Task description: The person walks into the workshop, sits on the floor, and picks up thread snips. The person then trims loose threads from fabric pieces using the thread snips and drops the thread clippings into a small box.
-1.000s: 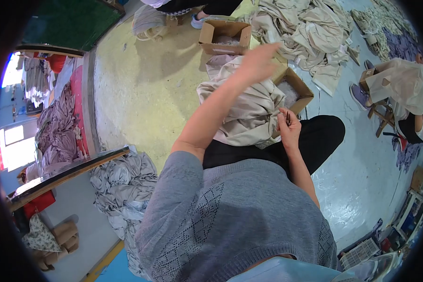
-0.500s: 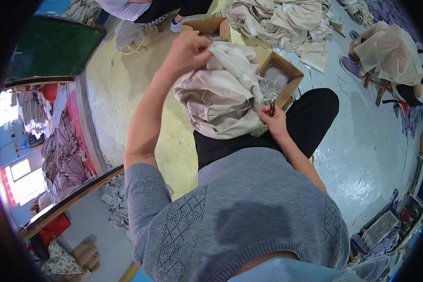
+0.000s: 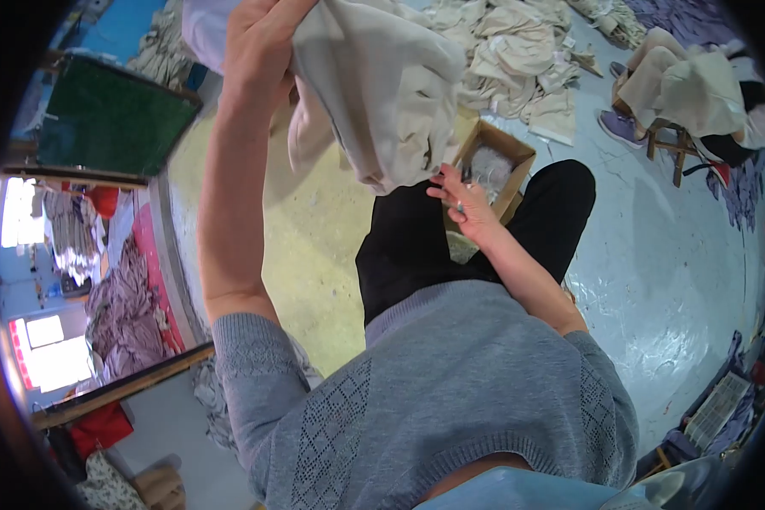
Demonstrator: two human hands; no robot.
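Observation:
A cream cloth garment (image 3: 382,85) hangs in folds from my left hand (image 3: 259,47), which is raised at the upper left with its fingers closed on the cloth. The garment's lower end hangs over my left knee. Just below and right of that end is my right hand (image 3: 469,204), its fingers spread and fingertips right at the cloth's edge. A small shiny spot shows at its fingers, too small to name. Beyond this hand, between my knees, stands an open cardboard box (image 3: 518,161) with pale grey fluffy scraps (image 3: 489,166) inside.
A large heap of cream garments (image 3: 518,51) lies on the floor ahead. At the right a person (image 3: 705,93) sits on a wooden stool (image 3: 670,149), with purple cloth (image 3: 733,191) nearby. A dark green board (image 3: 115,110) and a mirror-like opening (image 3: 85,289) stand left.
My left hand has moved up and left, lifting the garment off my lap. My right hand's fingers have spread, and the dark snips seen in it before no longer show clearly.

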